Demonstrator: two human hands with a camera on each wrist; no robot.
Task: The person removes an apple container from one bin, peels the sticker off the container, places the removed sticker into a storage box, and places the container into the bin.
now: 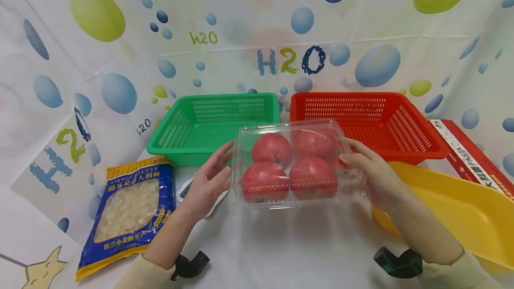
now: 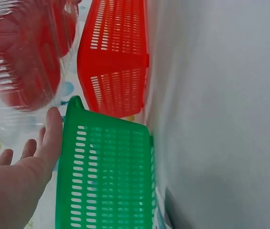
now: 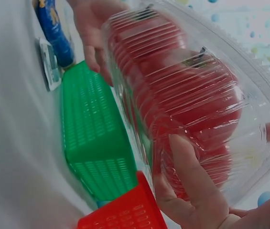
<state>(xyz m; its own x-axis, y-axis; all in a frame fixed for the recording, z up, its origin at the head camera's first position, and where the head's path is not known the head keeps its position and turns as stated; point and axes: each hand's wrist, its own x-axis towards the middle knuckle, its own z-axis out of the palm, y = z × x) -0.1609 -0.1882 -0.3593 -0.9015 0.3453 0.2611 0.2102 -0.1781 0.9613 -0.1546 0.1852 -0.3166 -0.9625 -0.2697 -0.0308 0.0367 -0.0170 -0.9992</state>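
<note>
A clear plastic clamshell box (image 1: 237,168) holds several red tomatoes (image 1: 313,177) and is raised above the white table, its top tipped toward me. With thumb and fingers, my right hand (image 1: 373,171) grips the box's right end; the right wrist view shows the thumb (image 3: 187,157) pressed on the ridged plastic. At the left end is my left hand (image 1: 206,188), its fingers extended and spread beside the box wall. In the left wrist view those fingers (image 2: 53,131) are straight, close below the box, and not curled round it.
Behind the box stand a green basket (image 1: 160,150) and a red basket (image 1: 435,148). A blue bag of orecchiette (image 1: 128,208) lies at the left. On the right are a yellow basin (image 1: 449,200) and red pasta packaging (image 1: 478,155). A flat, partly hidden item (image 1: 184,187) lies behind my left hand.
</note>
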